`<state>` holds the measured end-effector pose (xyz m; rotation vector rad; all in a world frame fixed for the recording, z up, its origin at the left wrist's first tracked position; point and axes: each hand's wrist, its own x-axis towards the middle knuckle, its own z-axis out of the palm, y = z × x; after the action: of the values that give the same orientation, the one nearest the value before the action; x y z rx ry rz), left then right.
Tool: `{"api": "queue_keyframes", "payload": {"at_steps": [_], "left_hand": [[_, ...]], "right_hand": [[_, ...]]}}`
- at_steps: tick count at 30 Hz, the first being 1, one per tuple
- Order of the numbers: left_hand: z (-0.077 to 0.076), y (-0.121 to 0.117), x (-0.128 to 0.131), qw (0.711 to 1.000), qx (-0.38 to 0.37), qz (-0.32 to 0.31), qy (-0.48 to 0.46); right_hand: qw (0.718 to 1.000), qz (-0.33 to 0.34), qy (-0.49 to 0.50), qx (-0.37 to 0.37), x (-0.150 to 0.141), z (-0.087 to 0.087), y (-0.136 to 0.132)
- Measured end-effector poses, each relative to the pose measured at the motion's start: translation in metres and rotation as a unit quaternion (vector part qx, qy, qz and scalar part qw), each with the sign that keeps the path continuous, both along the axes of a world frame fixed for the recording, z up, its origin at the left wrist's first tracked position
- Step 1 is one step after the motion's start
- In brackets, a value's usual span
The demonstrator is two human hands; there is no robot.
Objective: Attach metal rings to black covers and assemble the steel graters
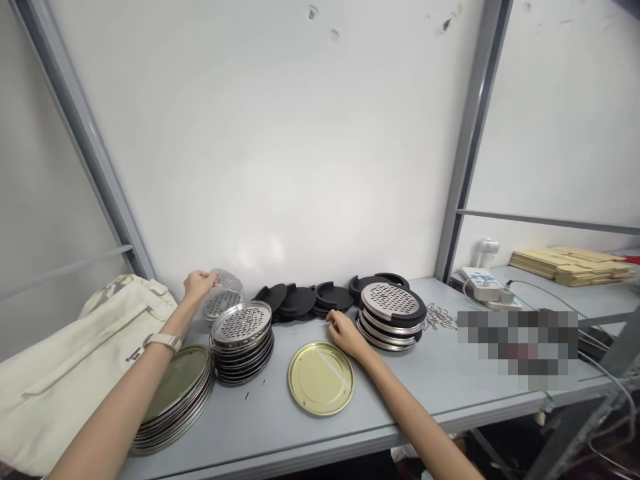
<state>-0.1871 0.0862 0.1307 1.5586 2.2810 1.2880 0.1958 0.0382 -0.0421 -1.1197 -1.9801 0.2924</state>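
The left hand [199, 285] pinched a perforated disc [227, 281] off the back pile; the right hand [345, 333] rested loosely spread by the gold lid [321, 377] — one assembled stack [391, 315] done, many loose discs [242, 340] left.

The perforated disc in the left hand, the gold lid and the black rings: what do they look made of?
Perforated disc, held by the left hand: looks like thin bright steel, punched with small holes, shiny. Gold lid, by the right hand: probably lacquered tinplate, with a glossy yellow sheen and a rolled rim. Black rings: matte, no glare, likely plastic or rubber.
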Motion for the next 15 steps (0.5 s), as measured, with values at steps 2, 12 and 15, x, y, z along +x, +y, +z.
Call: {"api": "queue_keyframes", "payload": {"at_steps": [2,12,15], "left_hand": [[0.015,-0.004,0.011,0.999,0.041,0.003,-0.004],[0.027,-0.097,0.105,0.926,0.033,-0.339,-0.162],[-0.010,-0.122,0.131,0.890,-0.092,-0.412,-0.169]], "right_hand": [[1.000,-0.002,-0.002,-0.001,0.001,0.001,0.000],[0.990,0.131,0.041,0.025,-0.052,0.028,-0.105],[0.911,0.391,-0.051,-0.119,-0.094,0.004,-0.188]]}}
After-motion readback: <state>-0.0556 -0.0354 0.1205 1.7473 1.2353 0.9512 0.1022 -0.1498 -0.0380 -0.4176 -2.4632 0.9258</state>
